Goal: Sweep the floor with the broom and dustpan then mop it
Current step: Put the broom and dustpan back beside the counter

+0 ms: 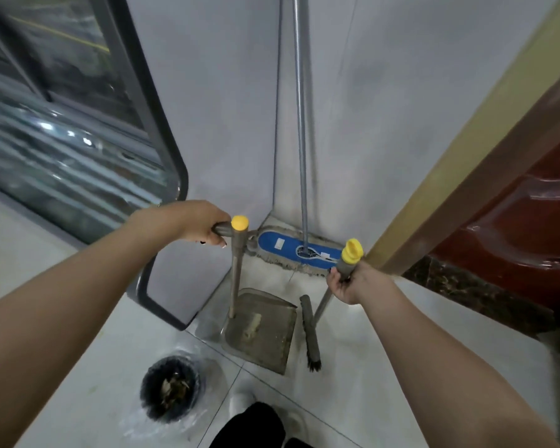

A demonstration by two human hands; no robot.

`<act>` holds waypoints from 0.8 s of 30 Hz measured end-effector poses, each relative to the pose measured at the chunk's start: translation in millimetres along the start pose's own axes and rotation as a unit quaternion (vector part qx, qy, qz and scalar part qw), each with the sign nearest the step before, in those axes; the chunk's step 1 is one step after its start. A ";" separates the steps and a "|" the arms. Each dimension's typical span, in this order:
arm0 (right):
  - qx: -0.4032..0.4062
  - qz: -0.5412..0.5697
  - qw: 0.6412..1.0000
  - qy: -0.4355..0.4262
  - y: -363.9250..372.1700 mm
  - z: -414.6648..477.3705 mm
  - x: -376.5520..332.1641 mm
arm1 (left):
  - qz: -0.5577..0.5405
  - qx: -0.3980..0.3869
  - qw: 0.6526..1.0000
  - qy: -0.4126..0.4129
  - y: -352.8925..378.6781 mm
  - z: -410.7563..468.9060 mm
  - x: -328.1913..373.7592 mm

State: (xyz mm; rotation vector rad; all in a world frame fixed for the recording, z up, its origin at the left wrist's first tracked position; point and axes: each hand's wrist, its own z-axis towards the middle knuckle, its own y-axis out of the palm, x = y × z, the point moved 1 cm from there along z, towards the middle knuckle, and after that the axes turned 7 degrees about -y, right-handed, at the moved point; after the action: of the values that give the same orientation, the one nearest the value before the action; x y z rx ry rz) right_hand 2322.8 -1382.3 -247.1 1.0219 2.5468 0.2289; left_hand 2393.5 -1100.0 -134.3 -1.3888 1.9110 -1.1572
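Grey yellow-capped broom (311, 334) is gripped in the right hand (349, 284), the matching grey dustpan (262, 331) in the left hand (204, 226); sweeping seems finished, and the blue flat mop (298, 250) leans unused.

Both forearms are bare. The left hand (194, 226) and right hand (353, 284) show dark-painted nails. Black trousers (253, 425) and a pale shoe (240, 399) appear at bottom centre.

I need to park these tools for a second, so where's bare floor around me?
Bare tiles lie right of the broom, out to the dark stone skirting. A smaller patch sits between the bin and the glass cabinet. The corner is crowded: the mop, dustpan and broom sit close together.
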 end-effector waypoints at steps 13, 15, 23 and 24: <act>0.022 0.102 0.994 -0.004 98.9 52.4 9.7 | 0.104 0.021 0.994 0.026 47.9 66.9 -100.4; 0.024 0.109 0.994 -0.009 108.5 60.1 11.5 | 0.130 0.005 0.991 0.028 57.1 75.5 -109.0; 0.015 0.093 0.996 0.004 143.0 92.1 22.6 | 0.122 0.009 0.992 0.025 68.6 98.5 -140.5; 0.013 0.091 0.996 0.007 148.7 96.0 24.1 | 0.099 -0.001 0.995 0.021 68.6 98.0 -145.6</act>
State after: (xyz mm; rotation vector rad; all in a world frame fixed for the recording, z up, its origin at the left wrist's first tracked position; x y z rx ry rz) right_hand 2439.8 -1257.6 -298.7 1.2678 2.4753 0.2523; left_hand 2487.5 -989.5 -254.7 -1.1538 2.0276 -1.0955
